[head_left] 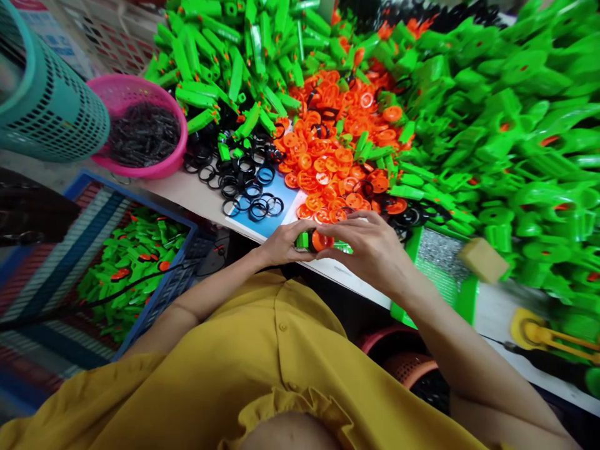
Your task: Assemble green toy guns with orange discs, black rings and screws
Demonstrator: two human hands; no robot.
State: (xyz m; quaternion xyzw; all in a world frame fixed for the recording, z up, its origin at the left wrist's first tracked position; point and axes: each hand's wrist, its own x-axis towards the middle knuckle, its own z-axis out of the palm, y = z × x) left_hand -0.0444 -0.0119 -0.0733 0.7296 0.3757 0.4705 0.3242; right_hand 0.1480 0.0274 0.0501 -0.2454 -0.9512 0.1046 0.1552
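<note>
My left hand (284, 244) and my right hand (370, 247) meet at the table's near edge. Together they hold a small green plastic part (303, 240) with an orange round cap (322, 241) pressed against it. Just beyond my fingers lies a heap of orange caps (335, 147). Black rubber rings (246, 181) are scattered to the left of that heap on a blue sheet. Piles of green plastic parts (244, 56) fill the back and right of the table.
A pink basket (162, 165) of small dark pieces and a teal mesh basket (51, 106) stand at the left. A blue crate (180, 281) with green assembled pieces sits on the floor. A green tray (466, 300), a tan block (482, 259) and a yellow tool (539, 331) lie to the right.
</note>
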